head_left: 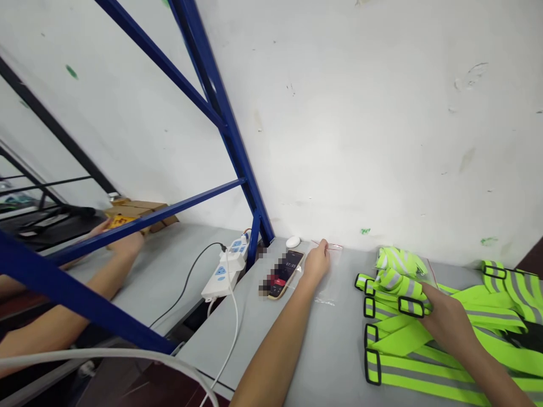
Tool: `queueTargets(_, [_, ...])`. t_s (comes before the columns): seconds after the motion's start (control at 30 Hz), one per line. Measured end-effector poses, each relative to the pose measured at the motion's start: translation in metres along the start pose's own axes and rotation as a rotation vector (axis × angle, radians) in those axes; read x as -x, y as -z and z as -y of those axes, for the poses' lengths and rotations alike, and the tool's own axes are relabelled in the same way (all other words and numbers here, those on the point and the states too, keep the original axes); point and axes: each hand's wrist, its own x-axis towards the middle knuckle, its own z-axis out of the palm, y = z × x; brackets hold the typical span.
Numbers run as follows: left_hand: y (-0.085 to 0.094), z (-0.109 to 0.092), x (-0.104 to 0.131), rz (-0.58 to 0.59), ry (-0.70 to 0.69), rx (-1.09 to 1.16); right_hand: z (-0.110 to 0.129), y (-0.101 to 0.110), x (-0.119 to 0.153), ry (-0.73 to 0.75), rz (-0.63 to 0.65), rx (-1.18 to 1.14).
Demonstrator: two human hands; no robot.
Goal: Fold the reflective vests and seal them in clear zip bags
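My left hand [317, 264] is closed on the top edge of a clear zip bag [326, 294] with a red seal line, lying flat on the grey tabletop. Fluorescent green reflective straps [424, 376] with black buckles spread across the right side. Over them, my right hand [449, 316] is closed on a bundled reflective strap [399, 282]; its fingertips are partly hidden. Just behind this bundle sits another clear bag with a folded green strap [399, 260] inside. A phone [288, 274], its screen lit, lies left of my left hand.
A small white round case [293, 242] rests near the wall. White power strips [224, 271] with cables are by the blue metal frame [237, 147] on the left. Beyond it, another person's hands [127, 243] hold something yellow near a cardboard box [148, 209].
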Motion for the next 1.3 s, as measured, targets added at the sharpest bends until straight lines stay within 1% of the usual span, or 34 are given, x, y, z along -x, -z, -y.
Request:
queueTargets(0.03, [0.009, -0.008, 0.004, -0.017, -0.050, 0.019, -0.002, 0.003, -0.001, -0.012, -0.018, -0.003])
queueTargets(0.1, [0.024, -0.030, 0.019, -0.041, -0.188, 0.066, -0.006, 0.012, -0.004, -0.063, -0.100, -0.035])
queueTargets(0.17, [0.030, -0.055, 0.041, -0.020, -0.350, 0.120, -0.011, 0.023, -0.007, -0.134, -0.213, -0.111])
queueTargets(0.23, [0.023, -0.077, 0.067, 0.047, -0.518, 0.163, -0.017, 0.034, -0.009, -0.215, -0.330, -0.179])
queueTargets(0.27, [0.016, -0.085, 0.080, 0.072, -0.648, 0.188, -0.020, 0.038, -0.010, -0.252, -0.380, -0.190])
queueTargets(0.3, [0.008, -0.090, 0.091, 0.096, -0.711, 0.202, -0.022, 0.042, -0.010, -0.274, -0.421, -0.189])
queueTargets(0.33, [-0.002, -0.093, 0.100, 0.138, -0.738, 0.230, -0.023, 0.045, -0.011, -0.275, -0.448, -0.178])
queueTargets(0.37, [-0.011, -0.094, 0.107, 0.183, -0.733, 0.265, -0.023, 0.048, -0.010, -0.252, -0.462, -0.165])
queueTargets(0.4, [-0.021, -0.093, 0.112, 0.229, -0.692, 0.304, -0.022, 0.049, -0.010, -0.211, -0.461, -0.153])
queueTargets(0.47, [-0.035, -0.089, 0.116, 0.301, -0.564, 0.391, -0.016, 0.050, -0.007, -0.103, -0.439, -0.142])
queueTargets(0.53, [-0.044, -0.085, 0.116, 0.334, -0.434, 0.479, -0.010, 0.048, -0.003, 0.030, -0.413, -0.131])
queueTargets(0.6, [-0.045, -0.085, 0.114, 0.354, -0.336, 0.571, -0.008, 0.042, 0.004, 0.203, -0.396, -0.091])
queueTargets(0.67, [-0.042, -0.086, 0.111, 0.360, -0.285, 0.623, -0.010, 0.035, 0.014, 0.387, -0.375, -0.015])
queueTargets(0.73, [-0.036, -0.088, 0.111, 0.351, -0.281, 0.596, -0.013, 0.027, 0.023, 0.520, -0.350, 0.054])
queueTargets(0.8, [-0.031, -0.089, 0.111, 0.335, -0.318, 0.520, -0.014, 0.022, 0.030, 0.592, -0.313, 0.091])
queueTargets(0.9, [-0.028, -0.087, 0.111, 0.296, -0.383, 0.453, -0.005, 0.019, 0.034, 0.663, -0.285, 0.092])
queueTargets(0.97, [-0.028, -0.085, 0.111, 0.253, -0.407, 0.433, 0.002, 0.018, 0.034, 0.695, -0.295, 0.076])
queueTargets(1.07, [-0.028, -0.083, 0.110, 0.162, -0.468, 0.366, 0.007, 0.017, 0.034, 0.688, -0.295, 0.075])
queueTargets(1.2, [-0.029, -0.082, 0.110, 0.015, -0.575, 0.283, -0.001, 0.019, 0.033, 0.650, -0.272, 0.127])
queueTargets(1.3, [-0.028, -0.083, 0.111, -0.087, -0.584, 0.297, -0.010, 0.020, 0.031, 0.597, -0.257, 0.167])
